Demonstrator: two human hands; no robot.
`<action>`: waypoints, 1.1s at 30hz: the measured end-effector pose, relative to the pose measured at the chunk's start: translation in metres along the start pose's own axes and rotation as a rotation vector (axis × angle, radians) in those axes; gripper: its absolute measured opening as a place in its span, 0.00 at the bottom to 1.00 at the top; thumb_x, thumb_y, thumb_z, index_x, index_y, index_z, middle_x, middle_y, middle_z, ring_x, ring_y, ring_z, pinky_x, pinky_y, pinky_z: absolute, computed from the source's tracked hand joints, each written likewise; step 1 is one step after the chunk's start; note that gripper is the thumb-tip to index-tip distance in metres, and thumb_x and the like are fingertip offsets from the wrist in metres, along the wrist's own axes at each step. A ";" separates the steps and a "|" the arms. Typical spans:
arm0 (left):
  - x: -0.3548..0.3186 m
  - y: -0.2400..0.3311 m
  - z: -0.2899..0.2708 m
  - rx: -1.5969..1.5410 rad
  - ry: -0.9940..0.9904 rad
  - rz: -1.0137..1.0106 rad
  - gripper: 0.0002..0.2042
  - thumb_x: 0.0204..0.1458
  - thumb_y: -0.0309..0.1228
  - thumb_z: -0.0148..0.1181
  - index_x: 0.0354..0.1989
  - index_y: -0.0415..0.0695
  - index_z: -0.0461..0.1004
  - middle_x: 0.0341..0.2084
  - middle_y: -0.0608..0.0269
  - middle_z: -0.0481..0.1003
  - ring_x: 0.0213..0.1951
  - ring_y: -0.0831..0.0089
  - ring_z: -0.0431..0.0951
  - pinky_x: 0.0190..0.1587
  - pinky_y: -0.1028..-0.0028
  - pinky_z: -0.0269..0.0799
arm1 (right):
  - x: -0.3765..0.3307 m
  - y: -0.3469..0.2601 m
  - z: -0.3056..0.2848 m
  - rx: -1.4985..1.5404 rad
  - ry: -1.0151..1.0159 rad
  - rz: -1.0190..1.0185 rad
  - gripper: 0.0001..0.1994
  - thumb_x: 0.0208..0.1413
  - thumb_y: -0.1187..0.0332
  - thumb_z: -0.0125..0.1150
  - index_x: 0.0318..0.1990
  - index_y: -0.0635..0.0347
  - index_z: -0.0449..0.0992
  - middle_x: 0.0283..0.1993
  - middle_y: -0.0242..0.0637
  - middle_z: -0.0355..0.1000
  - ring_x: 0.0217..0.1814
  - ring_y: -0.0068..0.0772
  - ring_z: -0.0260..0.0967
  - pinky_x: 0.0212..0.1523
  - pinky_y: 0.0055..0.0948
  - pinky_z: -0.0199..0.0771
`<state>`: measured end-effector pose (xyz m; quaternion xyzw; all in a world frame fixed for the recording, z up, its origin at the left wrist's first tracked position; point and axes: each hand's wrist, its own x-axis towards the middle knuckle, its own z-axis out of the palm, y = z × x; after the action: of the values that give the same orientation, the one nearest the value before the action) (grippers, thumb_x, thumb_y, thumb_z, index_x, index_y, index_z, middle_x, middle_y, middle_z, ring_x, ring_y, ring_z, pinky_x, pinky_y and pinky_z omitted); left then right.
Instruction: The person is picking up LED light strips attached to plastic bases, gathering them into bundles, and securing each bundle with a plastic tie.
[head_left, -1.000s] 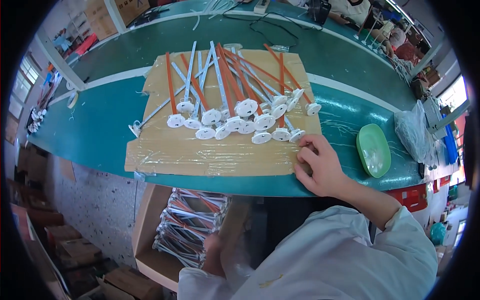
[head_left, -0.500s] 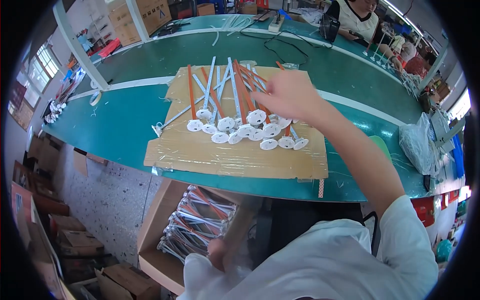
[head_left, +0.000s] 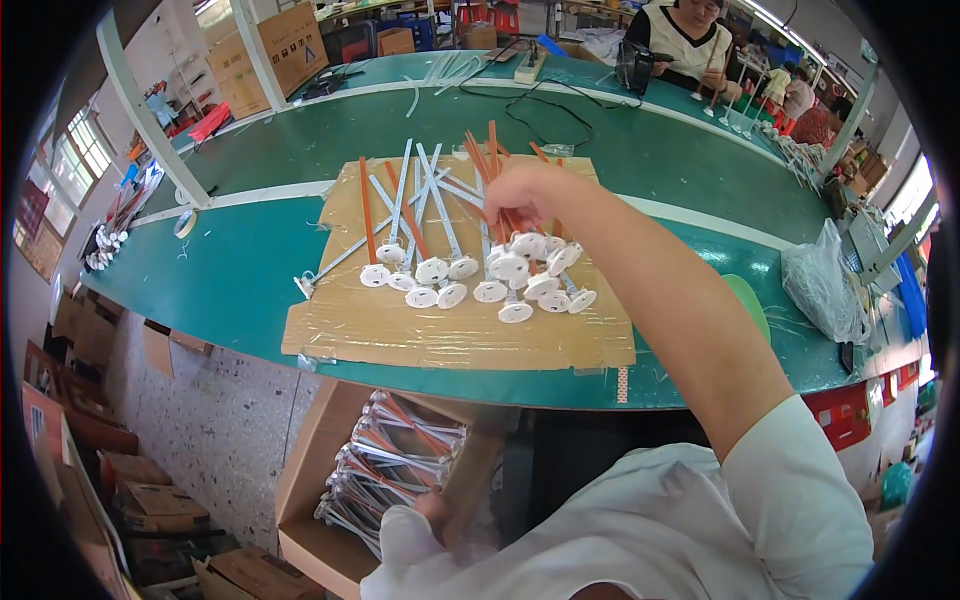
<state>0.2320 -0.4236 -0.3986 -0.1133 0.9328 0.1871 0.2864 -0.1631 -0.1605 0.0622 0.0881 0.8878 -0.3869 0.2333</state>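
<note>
On a tape-covered cardboard sheet (head_left: pixel 400 340) lie several orange and pale strips with round white disc ends (head_left: pixel 431 270). My right hand (head_left: pixel 525 195) reaches over the right part of the pile. Its fingers curl round a cluster of orange disc-ended sticks (head_left: pixel 482 160), whose white discs (head_left: pixel 508 267) bunch below the hand. The fingertips are partly hidden behind the hand. My left hand (head_left: pixel 432 507) is low, beside an open carton (head_left: pixel 310 490) filled with bundles of similar sticks (head_left: pixel 385 460). Its fingers are blurred and mostly hidden.
The green workbench (head_left: pixel 220 270) spans the front, with a white rail behind it. A clear plastic bag (head_left: pixel 825 285) lies at the right, a tape roll (head_left: pixel 184 223) at the left. Black cable (head_left: pixel 540 115) crosses the far bench, where a person (head_left: pixel 685 50) sits. Cartons stand on the floor.
My right hand has moved slightly left and closed round the orange sticks, and discs under it have shifted into a tighter bunch. The view has tilted a little. My left hand stays by the carton.
</note>
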 end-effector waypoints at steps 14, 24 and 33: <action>-0.001 0.003 -0.008 0.043 0.089 0.090 0.28 0.43 0.51 0.66 0.46 0.43 0.69 0.30 0.42 0.78 0.36 0.43 0.78 0.39 0.51 0.74 | -0.040 0.060 -0.094 0.574 -0.208 -0.158 0.08 0.57 0.76 0.58 0.41 0.69 0.70 0.42 0.50 0.76 0.44 0.39 0.78 0.46 0.34 0.81; 0.001 0.001 -0.003 0.125 0.053 0.078 0.32 0.45 0.57 0.63 0.44 0.38 0.70 0.31 0.39 0.78 0.35 0.41 0.79 0.38 0.51 0.74 | -0.076 0.093 -0.159 0.660 -0.061 -0.343 0.15 0.64 0.71 0.52 0.53 0.74 0.66 0.49 0.51 0.74 0.50 0.40 0.76 0.50 0.30 0.80; -0.001 -0.006 0.003 0.086 0.100 0.038 0.29 0.44 0.54 0.65 0.42 0.38 0.72 0.32 0.40 0.78 0.38 0.42 0.78 0.40 0.52 0.74 | -0.063 0.094 -0.167 0.664 -0.151 -0.410 0.06 0.62 0.75 0.51 0.43 0.68 0.68 0.38 0.44 0.75 0.40 0.35 0.76 0.47 0.35 0.79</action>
<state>0.2364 -0.4272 -0.4021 -0.0923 0.9552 0.1463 0.2402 -0.1336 0.0273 0.1305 -0.0489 0.6939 -0.6968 0.1746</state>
